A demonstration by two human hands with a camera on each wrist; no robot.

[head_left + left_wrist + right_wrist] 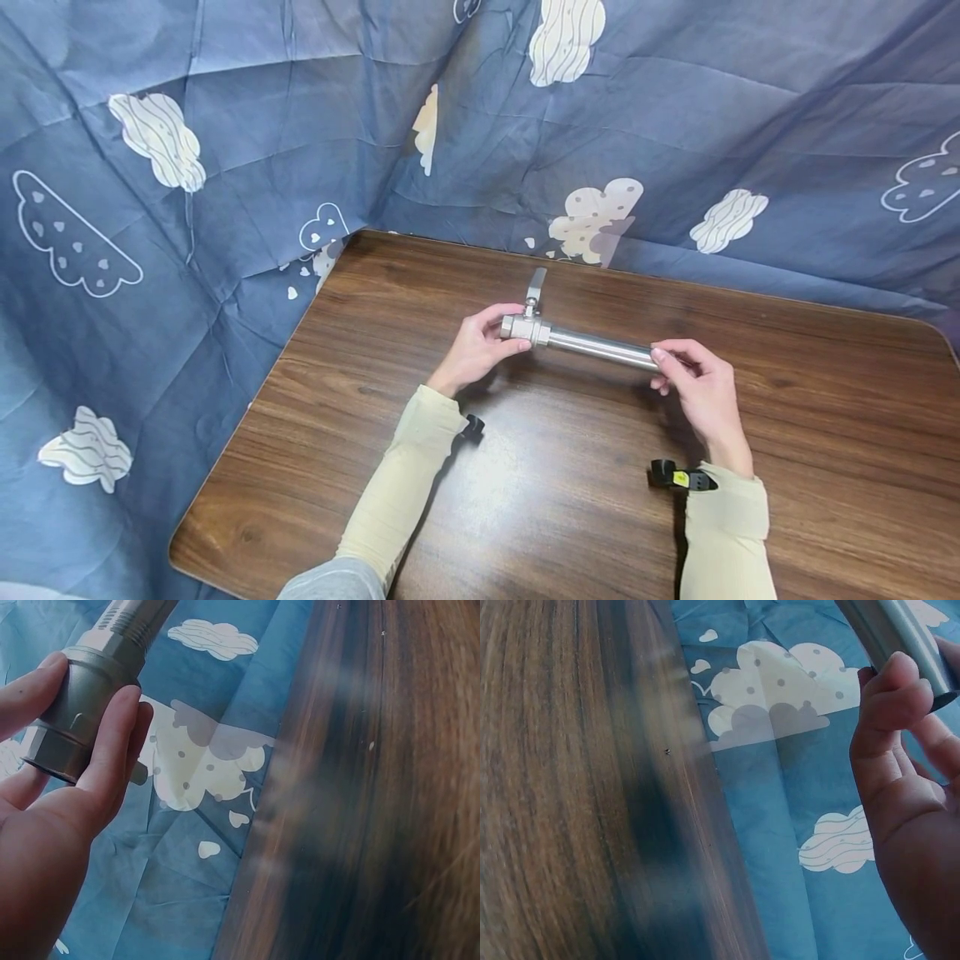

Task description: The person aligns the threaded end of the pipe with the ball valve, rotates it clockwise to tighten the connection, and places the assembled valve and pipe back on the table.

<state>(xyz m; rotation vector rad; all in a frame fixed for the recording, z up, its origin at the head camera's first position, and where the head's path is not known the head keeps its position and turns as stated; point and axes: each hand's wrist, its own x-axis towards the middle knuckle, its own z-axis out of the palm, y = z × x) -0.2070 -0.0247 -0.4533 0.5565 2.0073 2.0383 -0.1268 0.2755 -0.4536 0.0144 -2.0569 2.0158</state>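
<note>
Cream sleeves (397, 475) sit closest to the head camera, grey fabric (333, 581) at your left elbow, and black devices (663, 473) on both wrists, the right one with a yellow sticker (681, 478). Your left hand (474, 347) grips a valve (528, 330), thumb on the near side, fingers behind, spread only as wide as the body. Your right hand (707, 385) pinches the far end of a pipe (600, 346), thumb against fingertips; the pipe's end shows just past them in the right wrist view. Valve and pipe are joined end to end, held between your hands over the table (562, 533), sloping slightly down to the right in the head view. Tabletop is brown wood grain, rounded corners, glare patch between your forearms. Blue cloth (262, 125) hangs behind and left, creased, printed with white clouds and hearts. Pipe: smooth, shiny, cylindrical metal. Valve: duller silver, hex ends, ribbed threads showing where the pipe meets it. Flat metal lever (537, 285) points away from you.
</note>
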